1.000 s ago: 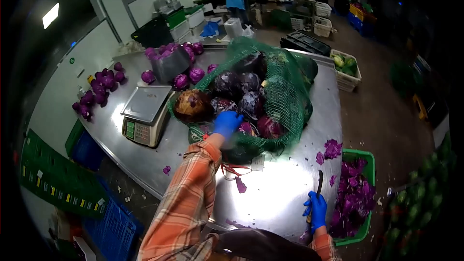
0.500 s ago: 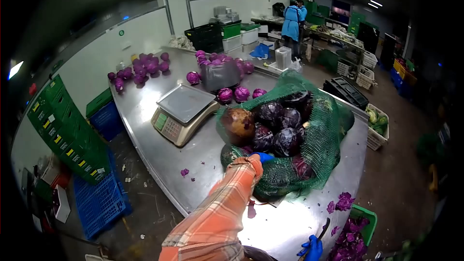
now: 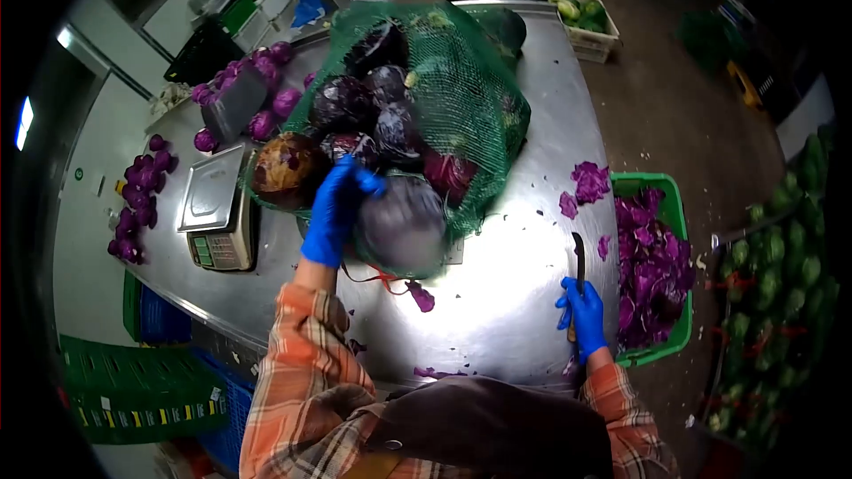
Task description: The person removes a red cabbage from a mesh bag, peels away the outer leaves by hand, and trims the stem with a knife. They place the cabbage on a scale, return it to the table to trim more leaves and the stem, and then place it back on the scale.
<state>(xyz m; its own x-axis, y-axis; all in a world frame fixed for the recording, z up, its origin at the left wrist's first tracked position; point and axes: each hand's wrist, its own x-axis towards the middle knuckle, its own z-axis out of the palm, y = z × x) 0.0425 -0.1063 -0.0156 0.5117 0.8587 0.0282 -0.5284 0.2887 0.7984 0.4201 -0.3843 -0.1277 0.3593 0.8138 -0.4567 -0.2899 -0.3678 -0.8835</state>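
A green mesh bag (image 3: 475,115) lies open on the steel table, full of dark red cabbages (image 3: 343,103). One cabbage (image 3: 404,223), smeared by motion, is at the bag's mouth nearest me. My left hand (image 3: 337,204), in a blue glove, is at this cabbage's upper left edge, its fingers bent but apart and not wrapped round it. A brownish cabbage (image 3: 288,170) lies just left of that hand. On the right, my gloved right hand (image 3: 583,315) grips a knife (image 3: 579,259), its dark curved blade pointing away from me.
A digital scale (image 3: 220,244) stands left of the bag, with trimmed purple cabbages (image 3: 138,195) beyond it. Loose leaves (image 3: 590,183) lie near the table's right edge, beside a green crate (image 3: 679,319) of purple leaves. Green produce (image 3: 772,302) fills the far right.
My view has swung down and to the right. My left hand, earlier partly hidden at the bag's front, now shows above a cabbage moving at the opening. The knife stays in my right hand.
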